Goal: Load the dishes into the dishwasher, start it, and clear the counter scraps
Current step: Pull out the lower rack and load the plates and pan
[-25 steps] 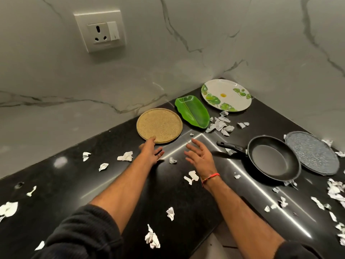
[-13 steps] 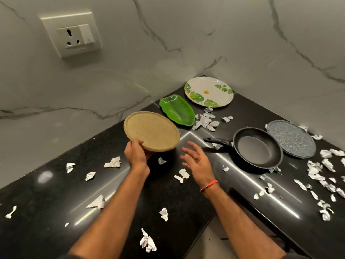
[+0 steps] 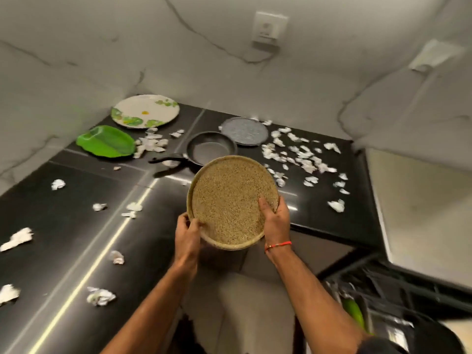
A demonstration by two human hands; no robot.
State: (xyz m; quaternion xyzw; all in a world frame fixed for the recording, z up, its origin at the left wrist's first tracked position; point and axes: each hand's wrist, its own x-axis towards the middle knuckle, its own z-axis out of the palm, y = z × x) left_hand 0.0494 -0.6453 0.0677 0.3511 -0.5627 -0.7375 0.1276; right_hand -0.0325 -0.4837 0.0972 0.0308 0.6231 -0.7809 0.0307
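I hold a round tan speckled plate in the air over the counter's front edge. My left hand grips its near-left rim and my right hand grips its right rim, thumb on the plate's face. Behind it on the black counter lie a black frying pan, a grey speckled plate, a green leaf-shaped dish and a white plate with a leaf print. White paper scraps are strewn over the counter. The open dishwasher rack shows at the lower right.
Marble walls close the counter's corner at the back, with a socket high on the wall. A green item stands in the dishwasher rack. More scraps lie along the counter's left arm, near the front edge.
The tan plate has come off the counter toward me and to the right. My right hand, open before, now grips its rim. The view has swung right, showing the dishwasher rack.
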